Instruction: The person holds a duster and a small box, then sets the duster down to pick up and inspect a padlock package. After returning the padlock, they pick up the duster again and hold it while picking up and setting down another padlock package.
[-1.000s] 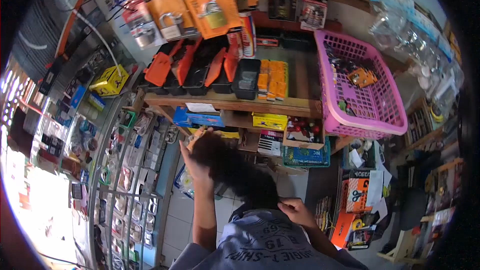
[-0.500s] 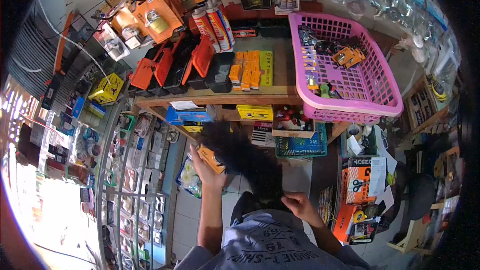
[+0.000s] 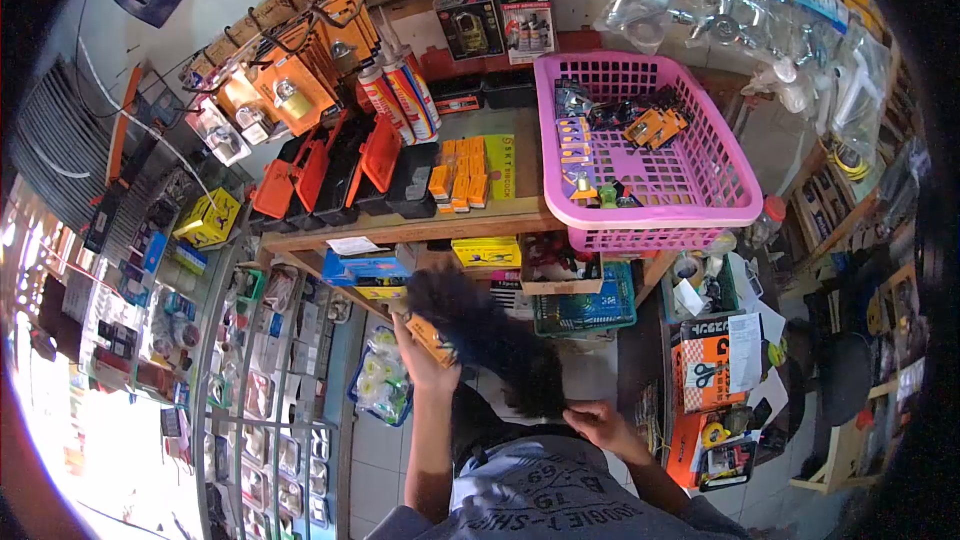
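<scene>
A long, dark, fluffy duster (image 3: 485, 330) slants across the lower middle, below the wooden shelf. My left hand (image 3: 428, 365) is wrapped round a small orange packet (image 3: 430, 338) at the duster's left side. At the duster's lower right end, my right hand (image 3: 598, 423) has its fingers closed; what they hold is too hidden to name. Above on the shelf stand stacked small orange boxes (image 3: 461, 174), black bins with red lids, and a pink basket (image 3: 655, 212) holding carded packets.
Padlock packets (image 3: 290, 100) hang at the upper left. A glass display rack (image 3: 270, 420) fills the left side. Below the shelf are a green basket (image 3: 585, 312) and a bag of rolls (image 3: 382, 375). An orange box (image 3: 705, 370) stands at the right.
The view has shifted, so the shelf and pink basket appear further left. My left hand has moved slightly right and down, still with the orange packet. The duster's upper end sits lower.
</scene>
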Tool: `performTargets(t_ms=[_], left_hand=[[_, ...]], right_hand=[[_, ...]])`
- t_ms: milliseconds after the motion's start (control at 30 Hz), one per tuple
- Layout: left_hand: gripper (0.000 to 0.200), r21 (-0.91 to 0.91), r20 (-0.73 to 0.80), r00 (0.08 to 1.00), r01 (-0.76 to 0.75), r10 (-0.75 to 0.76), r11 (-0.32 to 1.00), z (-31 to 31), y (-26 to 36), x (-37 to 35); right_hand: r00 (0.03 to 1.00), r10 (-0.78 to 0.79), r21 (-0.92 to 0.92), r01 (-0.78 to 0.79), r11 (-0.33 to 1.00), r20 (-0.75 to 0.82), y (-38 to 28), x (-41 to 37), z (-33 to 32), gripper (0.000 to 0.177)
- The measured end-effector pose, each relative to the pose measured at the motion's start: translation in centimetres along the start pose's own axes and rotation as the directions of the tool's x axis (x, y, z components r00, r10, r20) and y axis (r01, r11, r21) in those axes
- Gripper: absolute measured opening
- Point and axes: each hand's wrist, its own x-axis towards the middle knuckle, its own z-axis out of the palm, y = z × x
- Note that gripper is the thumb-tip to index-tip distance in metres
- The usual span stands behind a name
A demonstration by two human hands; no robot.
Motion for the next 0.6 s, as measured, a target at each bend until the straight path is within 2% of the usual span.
performTargets(t_ms=[33, 100, 133, 167, 233, 267, 300, 367, 400, 433, 500, 533, 567, 600], left_hand=[[0.055, -0.001, 0.004, 1.0, -0.002, 0.002, 1.0, -1.0, -0.8, 0.9], [0.055, 0.41, 0.044, 0.999, -0.026, 0.008, 0.912, -2.8, -1.6, 2.8], [0.054, 0.082, 0.269, 0.963, 0.013, -0.035, 0.997, -3.0, -0.8, 2.2], [0.053, -0.066, 0.356, 0.933, 0.068, -0.04, 0.995, -2.5, -0.6, 2.4], [0.051, 0.011, 0.037, 0.999, 0.038, -0.038, 0.999, -0.7, 0.1, 2.4], [0.052, -0.02, 0.103, 0.995, -0.004, 0.006, 1.0, 1.2, 0.2, 2.2], [0.057, -0.096, 0.55, 0.831, 0.163, -0.084, 0.982, -1.9, 0.0, 3.5], [0.061, 0.249, 0.514, 0.858, -0.128, -0.018, 0.96, -1.5, 0.0, 3.9], [0.059, 0.18, 0.302, 0.953, -0.036, -0.02, 0.983, -1.2, 0.2, 3.9], [0.058, 0.091, 0.075, 0.996, 0.042, -0.049, 0.995, 0.7, 0.7, 2.9], [0.054, 0.039, 0.108, 0.989, 0.093, -0.097, 0.995, 0.4, 0.5, 3.4], [0.055, 0.61, 0.276, 0.955, -0.261, 0.109, 0.748, -1.5, -0.5, 4.6], [0.057, 0.833, 0.519, 0.84, -0.538, 0.159, 0.125, -1.5, -0.8, 4.9], [0.055, 0.813, 0.439, 0.871, -0.489, 0.22, 0.315, -1.6, -1.6, 4.7]], right_hand=[[0.999, 0.009, -0.012, -0.009, 1.0, 0.047, -0.1, 0.0, -0.1, 0.029], [1.0, 0.015, -0.042, -0.013, 0.999, 0.028, 0.6, 0.0, -0.6, 0.03], [1.0, 0.021, -0.07, -0.021, 0.997, 0.005, 0.8, 0.1, -0.4, 0.032], [1.0, 0.014, -0.067, -0.013, 0.998, 0.004, 0.8, 0.1, 0.0, 0.032], [0.989, 0.03, 0.056, -0.022, 0.998, -0.142, -0.2, 0.2, 0.4, 0.033], [0.999, 0.041, 0.005, -0.041, 0.999, -0.007, -0.1, 0.2, -0.2, 0.032], [0.999, 0.038, -0.002, -0.038, 0.999, -0.005, -0.1, 0.3, -0.2, 0.032], [0.998, 0.013, 0.012, -0.012, 1.0, -0.054, 0.2, 0.2, 0.3, 0.031], [0.998, 0.012, 0.004, -0.012, 1.0, -0.054, 0.0, 0.2, 0.4, 0.031], [0.993, 0.034, 0.038, -0.03, 0.999, -0.115, -0.2, 0.2, 0.6, 0.031], [0.982, 0.052, 0.072, -0.04, 0.997, -0.183, 0.0, 0.1, 0.8, 0.031], [0.989, 0.051, 0.037, -0.046, 0.998, -0.142, 0.5, 0.0, 0.7, 0.032], [0.994, 0.049, 0.002, -0.049, 0.999, -0.102, 0.8, 0.1, 0.6, 0.032], [0.993, 0.041, 0.003, -0.041, 0.999, -0.11, 0.7, 0.2, 0.5, 0.032]])
